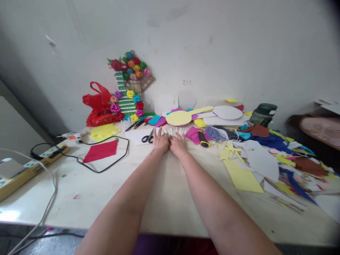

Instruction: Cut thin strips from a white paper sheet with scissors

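Observation:
My left hand (160,141) and my right hand (177,143) lie side by side, palms down, on the pale table (164,191), fingers stretched forward over a row of small white paper strips (175,131). Neither hand grips anything that I can see. Black-handled scissors (147,137) lie just left of my left hand on a white sheet. A yellow and black cutter (204,139) lies to the right of my right hand beside pink paper (192,134).
A paper-flower craft (129,88) and a red plastic bag (99,106) stand at the wall. A red sheet (101,151), a black cable (106,166) and a power strip (32,166) lie left. Coloured paper scraps (265,156) and a dark jar (263,114) fill the right.

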`<action>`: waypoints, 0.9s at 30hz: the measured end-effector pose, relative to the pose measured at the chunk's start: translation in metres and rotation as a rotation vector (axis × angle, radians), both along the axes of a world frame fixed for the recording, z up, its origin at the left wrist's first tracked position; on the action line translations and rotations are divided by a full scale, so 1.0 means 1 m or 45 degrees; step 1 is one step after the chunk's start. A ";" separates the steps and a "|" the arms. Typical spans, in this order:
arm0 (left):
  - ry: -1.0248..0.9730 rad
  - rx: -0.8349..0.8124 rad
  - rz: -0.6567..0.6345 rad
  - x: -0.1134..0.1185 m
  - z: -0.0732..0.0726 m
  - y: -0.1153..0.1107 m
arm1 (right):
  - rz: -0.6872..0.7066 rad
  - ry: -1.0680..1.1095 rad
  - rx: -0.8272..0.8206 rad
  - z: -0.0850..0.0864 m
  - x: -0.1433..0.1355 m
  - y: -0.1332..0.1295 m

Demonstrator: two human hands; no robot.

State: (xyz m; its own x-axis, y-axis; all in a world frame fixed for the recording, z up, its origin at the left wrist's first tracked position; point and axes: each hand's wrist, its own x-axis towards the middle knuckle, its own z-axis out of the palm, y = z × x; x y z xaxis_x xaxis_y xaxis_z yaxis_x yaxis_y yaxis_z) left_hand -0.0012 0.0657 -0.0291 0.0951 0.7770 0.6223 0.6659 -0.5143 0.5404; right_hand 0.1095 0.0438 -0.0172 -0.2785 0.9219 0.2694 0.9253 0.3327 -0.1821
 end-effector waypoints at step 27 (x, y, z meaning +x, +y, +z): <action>0.871 -0.307 0.283 -0.007 0.006 0.012 | -0.061 0.098 -0.042 0.006 -0.004 -0.002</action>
State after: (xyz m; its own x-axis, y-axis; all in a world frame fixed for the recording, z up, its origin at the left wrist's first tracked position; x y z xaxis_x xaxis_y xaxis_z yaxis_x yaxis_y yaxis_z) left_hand -0.0085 0.0781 -0.0228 0.2246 0.9300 0.2911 0.9672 -0.2492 0.0498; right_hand 0.1059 0.0421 -0.0115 -0.2135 0.9424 0.2576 0.9228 0.2811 -0.2635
